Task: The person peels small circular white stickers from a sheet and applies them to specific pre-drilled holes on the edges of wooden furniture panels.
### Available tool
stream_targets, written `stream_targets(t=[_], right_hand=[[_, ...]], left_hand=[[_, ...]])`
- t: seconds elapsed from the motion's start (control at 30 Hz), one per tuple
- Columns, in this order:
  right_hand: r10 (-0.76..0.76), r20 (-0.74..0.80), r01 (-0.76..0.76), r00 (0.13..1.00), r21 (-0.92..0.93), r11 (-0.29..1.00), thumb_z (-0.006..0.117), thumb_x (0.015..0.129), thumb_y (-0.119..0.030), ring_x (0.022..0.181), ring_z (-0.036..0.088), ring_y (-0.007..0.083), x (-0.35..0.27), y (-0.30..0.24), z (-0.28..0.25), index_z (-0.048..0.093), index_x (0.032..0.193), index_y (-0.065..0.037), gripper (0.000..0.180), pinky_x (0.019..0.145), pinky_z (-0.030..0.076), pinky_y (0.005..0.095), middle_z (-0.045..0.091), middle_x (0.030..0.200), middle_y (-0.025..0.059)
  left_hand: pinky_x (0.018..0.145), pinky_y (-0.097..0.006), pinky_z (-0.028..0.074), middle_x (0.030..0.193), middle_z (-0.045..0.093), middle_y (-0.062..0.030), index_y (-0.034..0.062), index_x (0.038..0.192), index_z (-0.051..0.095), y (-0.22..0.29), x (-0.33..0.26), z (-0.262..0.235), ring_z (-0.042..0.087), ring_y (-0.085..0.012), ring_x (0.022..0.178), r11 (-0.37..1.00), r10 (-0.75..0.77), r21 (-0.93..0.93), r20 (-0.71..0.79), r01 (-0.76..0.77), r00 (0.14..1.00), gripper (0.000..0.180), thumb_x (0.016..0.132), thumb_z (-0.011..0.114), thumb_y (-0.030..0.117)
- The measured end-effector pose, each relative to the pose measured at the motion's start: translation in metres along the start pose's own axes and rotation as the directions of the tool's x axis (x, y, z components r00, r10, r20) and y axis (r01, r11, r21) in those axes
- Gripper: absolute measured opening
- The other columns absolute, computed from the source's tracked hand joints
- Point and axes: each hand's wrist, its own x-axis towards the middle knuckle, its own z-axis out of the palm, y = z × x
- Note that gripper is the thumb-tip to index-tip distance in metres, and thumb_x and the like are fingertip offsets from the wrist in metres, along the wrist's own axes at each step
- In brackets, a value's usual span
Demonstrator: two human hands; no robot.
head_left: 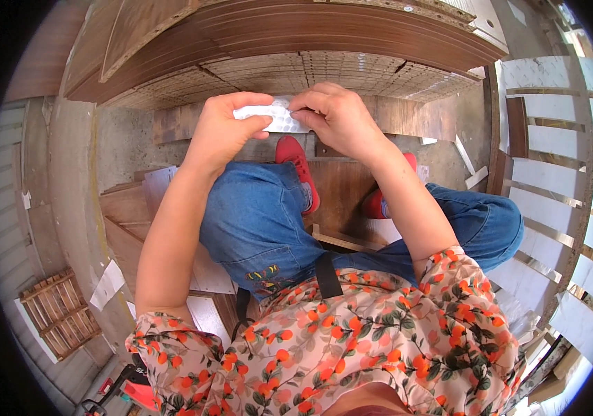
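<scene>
You are holding a small white sheet of round stickers (275,116) between both hands, out in front of your knees. Your left hand (221,132) is pinching the sheet's left end, thumb lying along its lower edge and fingers curling over the top. Your right hand (334,118) is gripping the right end, fingertips (302,111) pressing down on the sheet's surface near its middle. Both hands are closed on the sheet; neither is free.

The sheet is sitting level, its long edge running left to right, just below the near edge of the stacked brown wood panels (296,35). The stack's front edges are curving across the top of the view, and lighter boards with rows of small dots (310,73) are lying underneath them, directly behind the sheet. The gap between sheet and stack is narrow.

You are sitting with your knees bent, in blue jeans (262,215), and your red shoes (298,166) are resting on a brown board (338,194) below your hands. Open room is lying mostly to your left, over the bare grey floor (78,201) beside your left forearm. A small wooden slatted crate (57,312) is lying on the floor at lower left, well apart from the hands. On your right, white panels with narrow strips (553,180) are standing close beside your right knee, closing that side. Scraps of white board (466,156) are lying on the floor just beyond your right shoe.
</scene>
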Motion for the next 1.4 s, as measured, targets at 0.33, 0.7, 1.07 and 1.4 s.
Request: stream_targets(t=[0.33,0.7,1.07,1.4], right_hand=[[-0.08,-0.05,0.073,0.996,-0.118,0.99,0.064,0.076,-0.003,0.078,0.06,0.0238,-0.006,0.0,0.01,0.064,0.087,-0.005,0.011,0.068,0.05,0.0332,0.062,0.083,0.0081],[0.842,-0.179,-0.473,0.509,0.76,0.447,0.064,0.082,-0.007,0.065,0.052,0.0063,-0.062,0.164,0.025,0.065,0.092,0.0,0.012,0.057,0.043,0.0212,0.061,0.076,-0.0002],[0.721,-0.509,-0.445,0.471,0.568,0.692,0.068,0.077,-0.01,0.063,0.054,0.0079,-0.046,0.189,0.048,0.067,0.085,0.001,0.014,0.062,0.045,0.0228,0.062,0.069,0.0017],[0.735,-0.592,-0.69,0.33,0.38,0.616,0.072,0.075,-0.012,0.063,0.056,0.0093,-0.052,0.186,0.037,0.065,0.076,0.0,0.014,0.06,0.046,0.0249,0.063,0.068,0.0057]], left_hand=[[0.067,-0.023,0.055,0.095,0.064,-0.0131,-0.0055,0.105,0.061,-0.001,0.0,0.0,0.063,-0.0152,0.079,0.997,-0.038,-0.075,-0.033,0.036,0.999,0.029,0.077,0.064,-0.001],[0.068,-0.024,0.055,0.098,0.063,-0.013,-0.0044,0.106,0.061,0.004,-0.006,-0.002,0.062,-0.0155,0.084,0.998,-0.059,-0.036,-0.055,0.057,0.997,0.029,0.077,0.064,-0.001],[0.069,-0.023,0.054,0.097,0.063,-0.0101,-0.0024,0.104,0.063,0.007,-0.008,-0.003,0.061,-0.0138,0.083,0.998,-0.066,-0.017,-0.02,0.066,0.998,0.027,0.078,0.065,0.001],[0.068,-0.023,0.053,0.096,0.064,-0.0093,-0.0023,0.104,0.063,0.01,-0.013,-0.001,0.061,-0.0131,0.083,0.997,-0.064,-0.042,-0.019,0.063,0.998,0.027,0.077,0.065,0.001]])
